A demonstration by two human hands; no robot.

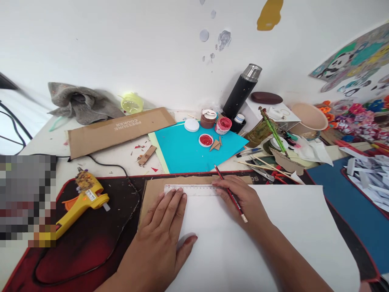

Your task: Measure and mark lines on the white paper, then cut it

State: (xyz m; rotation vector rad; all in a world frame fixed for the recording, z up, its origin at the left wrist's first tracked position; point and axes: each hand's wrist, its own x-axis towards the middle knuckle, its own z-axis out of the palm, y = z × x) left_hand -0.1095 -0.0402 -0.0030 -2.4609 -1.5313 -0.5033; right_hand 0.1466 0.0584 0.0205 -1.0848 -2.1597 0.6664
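Note:
A large white sheet of paper (291, 219) lies over a piece of brown cardboard (152, 190) on a dark desk mat. Along the paper's top edge runs a clear ruler (197, 189). My left hand (167, 227) is spread flat, its fingertips pressing the ruler's left end and its palm over the paper. In my right hand (243, 198) is a red and black pencil (232, 194), its point aimed away from me and its pale eraser end toward me. Fingers of the right hand also touch the ruler's right part.
A yellow glue gun (82, 202) lies on the mat at left. Behind are a cardboard strip (121, 129), blue paper (179, 150), an open red paint jar (223, 125) and a black flask (240, 91). Scissors (261, 173) and sticks lie at right, near paper strips (370, 174).

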